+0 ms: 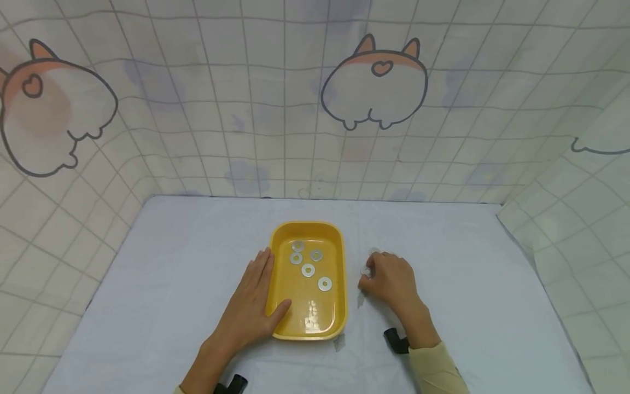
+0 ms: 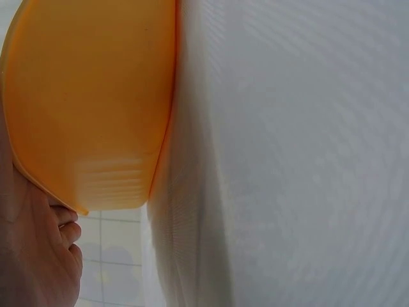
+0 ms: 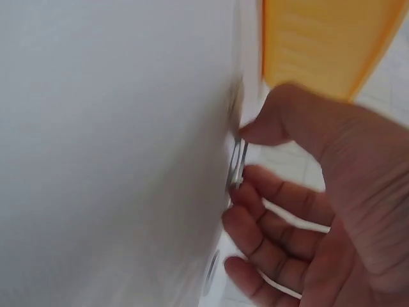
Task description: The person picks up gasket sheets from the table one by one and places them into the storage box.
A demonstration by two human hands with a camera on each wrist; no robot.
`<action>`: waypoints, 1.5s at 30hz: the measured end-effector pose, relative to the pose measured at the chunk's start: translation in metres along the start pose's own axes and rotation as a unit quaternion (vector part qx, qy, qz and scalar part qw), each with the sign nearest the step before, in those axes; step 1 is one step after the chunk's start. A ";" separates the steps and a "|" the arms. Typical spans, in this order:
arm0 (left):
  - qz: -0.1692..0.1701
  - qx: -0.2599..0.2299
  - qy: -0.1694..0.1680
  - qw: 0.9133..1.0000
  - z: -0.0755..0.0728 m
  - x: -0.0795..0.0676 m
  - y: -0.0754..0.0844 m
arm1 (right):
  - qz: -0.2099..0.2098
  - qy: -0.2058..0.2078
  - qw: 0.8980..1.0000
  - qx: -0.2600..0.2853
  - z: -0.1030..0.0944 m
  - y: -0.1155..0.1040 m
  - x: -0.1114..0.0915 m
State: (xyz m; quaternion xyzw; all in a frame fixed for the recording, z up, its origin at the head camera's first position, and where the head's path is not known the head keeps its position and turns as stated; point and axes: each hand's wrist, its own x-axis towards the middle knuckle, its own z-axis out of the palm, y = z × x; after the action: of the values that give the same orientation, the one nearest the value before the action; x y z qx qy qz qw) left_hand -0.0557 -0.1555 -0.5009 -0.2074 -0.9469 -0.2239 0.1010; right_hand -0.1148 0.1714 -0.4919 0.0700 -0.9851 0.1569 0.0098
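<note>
A yellow tray (image 1: 310,323) stands on the table with several flat metal washers inside, one being a washer (image 1: 319,284) near its right wall. My left hand (image 1: 251,306) rests along the tray's left rim, fingers straight and thumb lying over the edge. To the right of the tray, my right hand (image 1: 391,279) pinches a washer (image 3: 235,160) between thumb and fingertips, close to the tabletop. Another washer (image 3: 211,272) lies on the cloth by the lower fingers; in the head view that washer (image 1: 374,250) is partly hidden behind the hand.
White cloth covers the table (image 1: 467,262). A tile-patterned curtain (image 1: 246,98) with cartoon animals hangs behind it and on both sides. Black wrist-worn devices show at the right wrist (image 1: 396,340) and left wrist (image 1: 233,384).
</note>
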 end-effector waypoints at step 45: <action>-0.013 -0.016 -0.004 1.000 -0.001 0.000 0.003 | -0.074 0.006 0.995 0.059 -0.016 -0.001 -0.001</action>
State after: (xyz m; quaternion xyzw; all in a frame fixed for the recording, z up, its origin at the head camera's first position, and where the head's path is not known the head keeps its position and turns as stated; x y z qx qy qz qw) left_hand -0.0547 -0.1537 -0.4993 -0.1978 -0.9462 -0.2393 0.0915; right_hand -0.1134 0.1757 -0.4767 0.1428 -0.9661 0.2140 0.0230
